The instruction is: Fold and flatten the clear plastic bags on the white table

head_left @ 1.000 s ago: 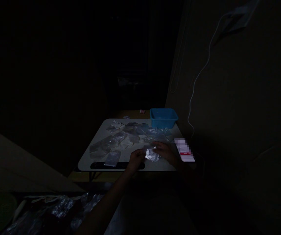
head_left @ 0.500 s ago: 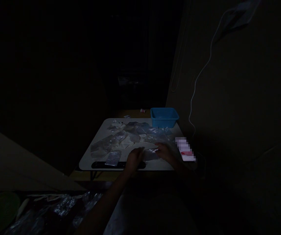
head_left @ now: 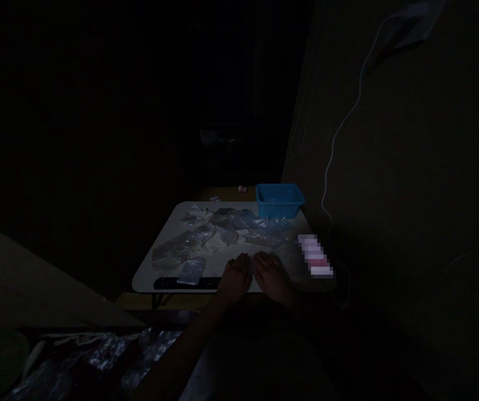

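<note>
Grip: the left hand (head_left: pixel 235 278) and right hand (head_left: pixel 273 277) lie flat, palms down and side by side, at the near edge of the table (head_left: pixel 162 262), just below frame centre. The fingers are stretched out and grasp nothing. It cannot be told whether anything lies under the palms.

Nearest item: a small bag (head_left: pixel 192 270) of clear plastic lies flat just left of the left hand, not touching it. Its long axis runs from lower left to upper right, and its near end rests against the dark strip (head_left: pixel 172 283) along the table edge.

Further out: loose clear plastic bags (head_left: pixel 223 229) are spread across the table middle.

Container: a blue tub (head_left: pixel 280 200) stands at the far right corner. Its interior is too dark to read.

A pink-and-white pack (head_left: pixel 314 257) sits at the right edge.
</note>
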{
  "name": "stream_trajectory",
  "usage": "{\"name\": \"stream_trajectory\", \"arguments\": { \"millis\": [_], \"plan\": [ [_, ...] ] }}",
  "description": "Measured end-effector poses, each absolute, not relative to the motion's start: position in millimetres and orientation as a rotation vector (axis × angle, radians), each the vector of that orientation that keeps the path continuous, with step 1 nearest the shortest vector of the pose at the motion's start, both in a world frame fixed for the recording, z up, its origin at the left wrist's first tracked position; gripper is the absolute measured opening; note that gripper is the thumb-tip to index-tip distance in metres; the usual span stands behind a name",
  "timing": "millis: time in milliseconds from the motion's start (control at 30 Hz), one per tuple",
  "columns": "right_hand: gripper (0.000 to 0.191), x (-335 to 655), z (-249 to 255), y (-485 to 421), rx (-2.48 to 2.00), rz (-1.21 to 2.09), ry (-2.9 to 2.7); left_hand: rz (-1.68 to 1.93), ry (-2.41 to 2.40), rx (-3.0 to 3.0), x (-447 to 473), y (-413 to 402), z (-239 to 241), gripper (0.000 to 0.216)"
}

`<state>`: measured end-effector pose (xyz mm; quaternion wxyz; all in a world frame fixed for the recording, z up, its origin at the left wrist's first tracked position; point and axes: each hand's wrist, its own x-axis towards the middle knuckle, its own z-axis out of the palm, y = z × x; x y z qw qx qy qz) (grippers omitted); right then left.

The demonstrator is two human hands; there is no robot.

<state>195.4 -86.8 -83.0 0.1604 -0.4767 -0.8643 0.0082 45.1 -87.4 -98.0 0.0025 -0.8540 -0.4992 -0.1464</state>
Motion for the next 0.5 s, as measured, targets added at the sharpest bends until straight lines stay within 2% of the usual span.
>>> {"name": "stream_trajectory", "arguments": {
  "millis": [200, 500],
  "plan": [
    [0.053, 189, -93, -97, -1.420, -0.064, -2.509, -0.368, -1.600, -2.673, 43, -88, -98, 0.050],
    [0.058, 226, -98, -73, -1.389, -0.077, -2.510, -0.383, -1.624, -2.643, 43, -89, -96, 0.044]
  ]
}}
